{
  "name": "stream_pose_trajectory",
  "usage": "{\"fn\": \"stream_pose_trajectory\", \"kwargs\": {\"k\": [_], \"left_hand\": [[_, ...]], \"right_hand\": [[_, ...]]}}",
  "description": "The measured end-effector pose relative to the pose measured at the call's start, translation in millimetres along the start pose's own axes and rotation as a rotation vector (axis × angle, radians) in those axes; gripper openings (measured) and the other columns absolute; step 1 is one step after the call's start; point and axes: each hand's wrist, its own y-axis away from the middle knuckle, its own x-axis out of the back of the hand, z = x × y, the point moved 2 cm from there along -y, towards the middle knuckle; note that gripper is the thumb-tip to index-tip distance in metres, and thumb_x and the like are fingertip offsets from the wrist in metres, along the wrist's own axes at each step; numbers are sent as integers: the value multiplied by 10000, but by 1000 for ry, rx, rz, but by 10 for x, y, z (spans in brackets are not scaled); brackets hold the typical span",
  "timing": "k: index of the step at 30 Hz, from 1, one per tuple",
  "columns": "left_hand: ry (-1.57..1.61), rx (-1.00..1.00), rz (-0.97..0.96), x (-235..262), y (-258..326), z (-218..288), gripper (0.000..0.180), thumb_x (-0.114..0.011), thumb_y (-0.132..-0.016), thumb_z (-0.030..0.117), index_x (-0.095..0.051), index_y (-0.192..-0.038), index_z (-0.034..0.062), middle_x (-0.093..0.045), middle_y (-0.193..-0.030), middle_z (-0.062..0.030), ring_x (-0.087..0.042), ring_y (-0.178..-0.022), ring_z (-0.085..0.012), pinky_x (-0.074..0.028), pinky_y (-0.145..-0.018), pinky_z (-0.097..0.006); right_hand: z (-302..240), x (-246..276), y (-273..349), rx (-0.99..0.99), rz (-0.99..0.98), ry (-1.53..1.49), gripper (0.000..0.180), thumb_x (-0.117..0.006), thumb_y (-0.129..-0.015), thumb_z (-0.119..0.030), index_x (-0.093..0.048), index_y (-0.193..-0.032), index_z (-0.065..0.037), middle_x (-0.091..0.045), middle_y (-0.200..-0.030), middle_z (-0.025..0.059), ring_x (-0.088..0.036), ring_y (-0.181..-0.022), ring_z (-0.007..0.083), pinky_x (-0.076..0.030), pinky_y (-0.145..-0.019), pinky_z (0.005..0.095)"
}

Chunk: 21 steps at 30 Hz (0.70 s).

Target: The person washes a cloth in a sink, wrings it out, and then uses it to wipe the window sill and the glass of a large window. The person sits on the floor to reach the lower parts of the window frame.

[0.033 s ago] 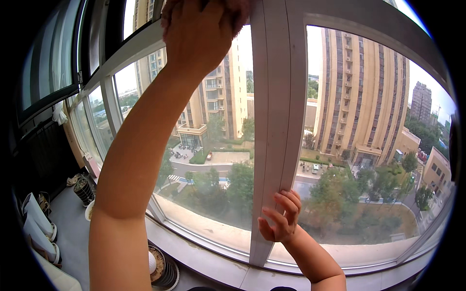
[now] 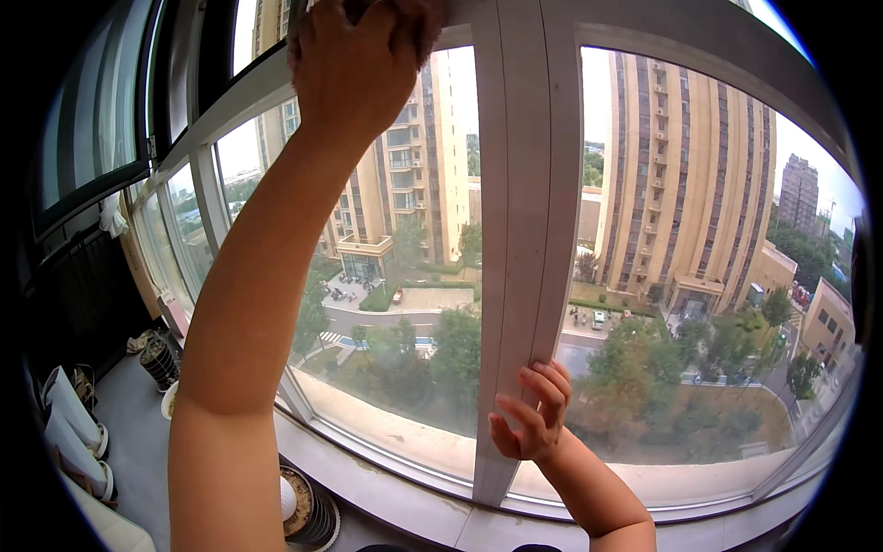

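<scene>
High on the window, my left hand [image 2: 357,83] is closed on a fluffy brownish-pink cloth [image 2: 424,29], pressed against the frame's upper rail. Part of the cloth lies hidden behind the fingers and past the picture's top edge. Lower down, my right hand [image 2: 535,419] rests against the wide pale window post [image 2: 517,212], its fingers apart, slightly bent and holding nothing. Glass panes stand on both sides of this post, the left pane [image 2: 405,368] behind my left forearm.
A potted plant container [image 2: 317,515] with a white ball stands below the sill [image 2: 395,478]. At left are a dark pot [image 2: 159,363], pale slippers [image 2: 78,432] and an open dark-framed window sash [image 2: 92,120]. Tall buildings and trees show outside.
My left hand has slid a little to the left along the upper rail with the cloth. My right hand stays at the same spot on the post.
</scene>
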Motion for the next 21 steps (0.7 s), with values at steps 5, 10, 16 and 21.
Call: {"fn": "stream_pose_trajectory", "kwargs": {"k": [5, 10, 16, 21], "left_hand": [[-76, 216, -106, 93, -115, 296, 215, -582, -840, 219, -684, -905, 41, -574, -1017, -204, -546, -937, -359, -441, -842, -473], [-87, 151, -56, 90, -348, 976, 274, -568, -843, 241, -684, -889, -3, -512, -1015, -199, -498, -982, -386, -396, -907, -503], [-20, 243, -134, 224, -295, 866, 267, -596, -847, 269, -701, -945, 45, -527, -1023, -201, -519, -1002, -369, -447, -858, -490], [21, -4, -56, 130, 132, 716, 246, -620, -842, 270, -681, -978, 74, -549, -1028, -198, -517, -941, -348, -450, -797, -461]], "right_hand": [[4, -40, 9, -16, 8, 42, 214, -650, -787, -220, -653, -994, -165, -546, -1187, 137, -503, -1102, 318, -356, -996, 475], [-4, -56, -9, -21, 1, 56, 202, -657, -769, -209, -670, -967, -174, -544, -1177, 128, -496, -1108, 314, -357, -993, 468], [-1, -44, -2, -1, -19, 86, 189, -660, -748, -188, -662, -936, -169, -536, -1167, 135, -493, -1100, 322, -368, -978, 472], [-55, -78, -48, -34, 12, 84, 201, -668, -745, -164, -666, -945, -179, -539, -1169, 119, -503, -1103, 314, -369, -978, 469]]}}
